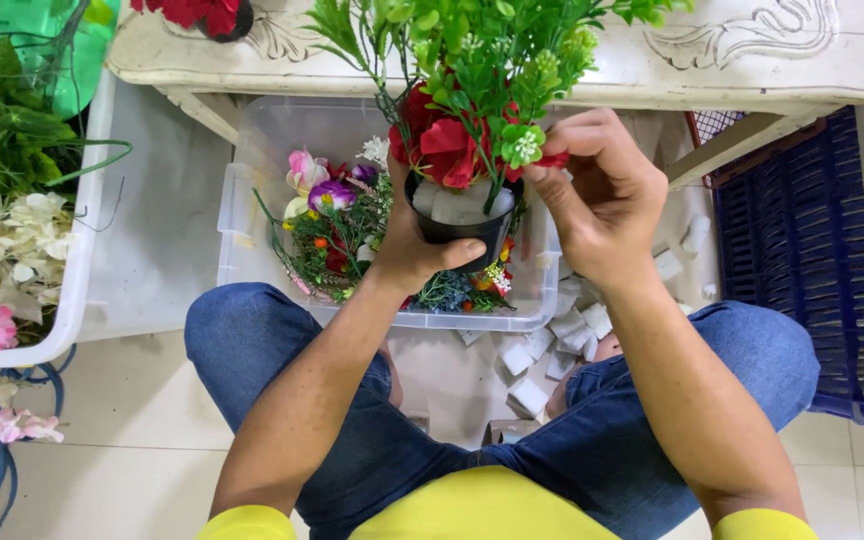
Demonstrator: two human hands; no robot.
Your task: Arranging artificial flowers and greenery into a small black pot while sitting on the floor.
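Furniture fills the top of the view: a white carved wooden table (pixel 752 60) runs across it, with a dark blue slatted plastic crate (pixel 792 250) standing on the right, partly beneath the table's edge. On the left, a white plastic tray (pixel 77 280) holds green leaves and loose pink and cream artificial blossoms (pixel 12 240). Between the person's knees, clad in blue denim jeans (pixel 282 340), sits a clear plastic storage box (pixel 272 140) on the pale tiled floor (pixel 132 470); inside it lies a jumble of small artificial flowers (pixel 337 215) in purple, pink, red and green.

Above that box, the left hand (pixel 407 245) wraps around a small black round plastic pot (pixel 457 228), fingers curled firmly about its near side and thumb lying along its front, so the pot is held upright over the box. White foam pieces (pixel 457 203) pack the pot's mouth, and a bunch of red artificial flowers with green leafy sprigs (pixel 462 90) rises from it towards the table.

The right hand (pixel 597 195) is closed in a pinch, thumb and fingertips pressed together on a small green-and-white flower sprig (pixel 524 147) at the bouquet's right edge, just above the pot's rim.

Small white foam blocks (pixel 552 350) lie scattered on the floor beside the right knee.
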